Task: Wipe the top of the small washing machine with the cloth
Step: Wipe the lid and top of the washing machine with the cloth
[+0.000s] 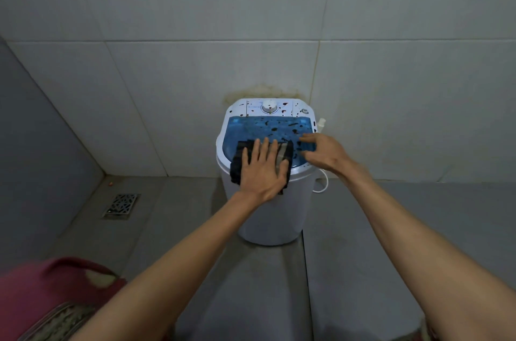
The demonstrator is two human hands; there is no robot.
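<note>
From the head view, the left hand lies flat, fingers spread open, pressing the dark cloth onto the near part of the washer lid. The right hand hovers just right of it, fingers loosely open, holding nothing. Wiping looks barely begun: dark spots lie beyond the fingertips, some up by the dial. Next, the cloth should probably be pushed away across them. The tub's contents are hidden.

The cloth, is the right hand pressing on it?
No, the left hand lies flat on the cloth; the right hand rests beside it on the blue lid.
</note>
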